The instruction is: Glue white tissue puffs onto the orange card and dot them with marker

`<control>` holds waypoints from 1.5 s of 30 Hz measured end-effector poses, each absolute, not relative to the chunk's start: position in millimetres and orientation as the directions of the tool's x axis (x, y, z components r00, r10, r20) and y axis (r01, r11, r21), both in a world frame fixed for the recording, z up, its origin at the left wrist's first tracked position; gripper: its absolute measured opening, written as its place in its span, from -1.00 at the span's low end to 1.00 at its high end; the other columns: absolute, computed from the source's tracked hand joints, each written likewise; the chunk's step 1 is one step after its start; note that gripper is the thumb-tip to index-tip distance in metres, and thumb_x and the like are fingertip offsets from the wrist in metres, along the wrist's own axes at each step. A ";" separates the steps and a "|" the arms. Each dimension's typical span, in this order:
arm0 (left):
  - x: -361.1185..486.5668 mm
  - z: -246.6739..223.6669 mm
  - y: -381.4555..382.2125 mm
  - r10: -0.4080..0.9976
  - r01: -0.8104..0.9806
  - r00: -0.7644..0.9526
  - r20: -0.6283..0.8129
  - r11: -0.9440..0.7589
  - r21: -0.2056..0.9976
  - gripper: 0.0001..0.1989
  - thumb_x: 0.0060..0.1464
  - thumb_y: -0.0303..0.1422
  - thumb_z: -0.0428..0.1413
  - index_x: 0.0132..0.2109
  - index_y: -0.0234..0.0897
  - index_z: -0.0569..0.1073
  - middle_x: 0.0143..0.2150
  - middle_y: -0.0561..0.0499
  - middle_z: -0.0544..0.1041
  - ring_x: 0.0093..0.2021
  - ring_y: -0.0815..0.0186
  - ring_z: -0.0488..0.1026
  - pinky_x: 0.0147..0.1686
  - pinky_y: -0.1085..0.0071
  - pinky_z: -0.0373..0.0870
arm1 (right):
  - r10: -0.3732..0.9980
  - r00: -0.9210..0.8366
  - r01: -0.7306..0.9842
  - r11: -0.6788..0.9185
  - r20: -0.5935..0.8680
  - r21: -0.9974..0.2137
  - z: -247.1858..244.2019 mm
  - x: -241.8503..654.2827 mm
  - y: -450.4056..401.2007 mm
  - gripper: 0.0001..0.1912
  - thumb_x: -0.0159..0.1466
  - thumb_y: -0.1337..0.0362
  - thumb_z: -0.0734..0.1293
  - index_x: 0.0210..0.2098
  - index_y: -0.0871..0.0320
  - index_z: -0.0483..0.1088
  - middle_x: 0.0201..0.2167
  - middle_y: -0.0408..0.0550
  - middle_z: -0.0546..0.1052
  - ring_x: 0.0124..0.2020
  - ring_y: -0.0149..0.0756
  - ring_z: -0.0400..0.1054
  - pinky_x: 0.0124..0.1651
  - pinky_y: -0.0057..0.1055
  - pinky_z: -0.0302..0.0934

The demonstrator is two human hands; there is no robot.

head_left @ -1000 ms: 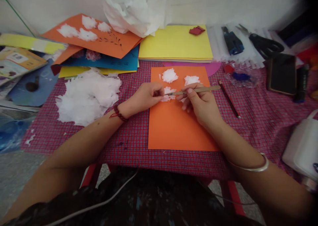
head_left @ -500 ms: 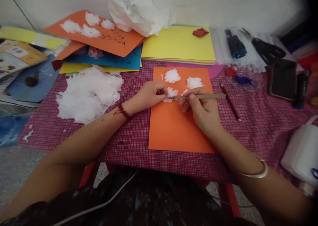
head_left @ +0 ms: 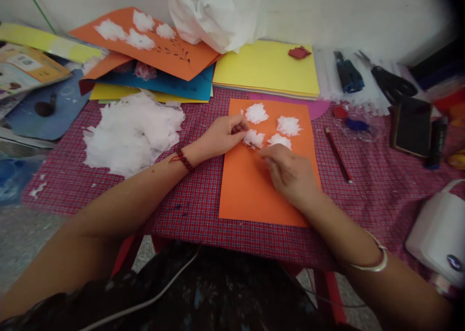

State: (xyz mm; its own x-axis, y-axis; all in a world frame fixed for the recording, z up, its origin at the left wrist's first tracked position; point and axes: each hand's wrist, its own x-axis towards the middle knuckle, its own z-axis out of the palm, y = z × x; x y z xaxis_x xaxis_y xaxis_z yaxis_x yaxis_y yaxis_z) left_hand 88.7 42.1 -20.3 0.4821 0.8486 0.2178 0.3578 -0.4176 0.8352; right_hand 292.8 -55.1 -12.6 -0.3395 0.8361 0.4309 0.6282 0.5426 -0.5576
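On an orange sheet of paper [head_left: 261, 190] sit several white crumpled-paper tufts: one at the upper left [head_left: 256, 113], one at the upper right [head_left: 289, 126], and one low on the right [head_left: 279, 141]. My right hand [head_left: 290, 173] is closed around a slim wooden-handled stick, its thin tip [head_left: 255, 146] at the lower left tuft [head_left: 253, 138]. The hand hides most of the stick. My left hand [head_left: 227, 133] has thumb and fingers pinched at that tuft's left edge; whether a paper scrap is between them I cannot make out.
A pile of white paper pieces [head_left: 134, 132] lies to the left. Behind are a decorated orange sheet [head_left: 174, 50] and yellow paper [head_left: 265, 69]. A pencil [head_left: 338, 155], scissors [head_left: 390, 81], phone [head_left: 411, 127] and white device [head_left: 438, 229] are at the right.
My right hand has turned, so the stick that lay flat across the sheet now points into the lower left tuft, its handle hidden. My left hand stays beside that tuft. The view has shifted slightly.
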 end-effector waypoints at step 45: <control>-50.3 34.2 -18.9 0.993 0.790 0.087 0.083 -0.119 0.602 -0.86 0.08 -0.38 0.08 -0.44 -0.26 0.42 -0.54 0.08 0.41 -0.52 0.41 0.24 -0.49 0.42 0.12 | 0.993 0.086 -0.099 -0.074 -0.082 -0.992 -15.6 303.6 -40.9 -0.84 0.12 0.11 0.46 -0.49 0.04 0.50 -0.57 0.05 0.44 -0.62 -0.28 0.30 -0.54 -0.19 0.15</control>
State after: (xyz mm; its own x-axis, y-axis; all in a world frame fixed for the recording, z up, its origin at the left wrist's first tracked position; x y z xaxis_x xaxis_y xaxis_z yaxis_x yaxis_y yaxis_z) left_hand -50.3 -18.9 34.2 0.0866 0.9928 0.0827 0.7896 -0.1190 0.6020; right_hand 303.6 -40.9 -15.6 0.0859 0.9929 -0.0824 -0.0994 -0.0737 -0.9923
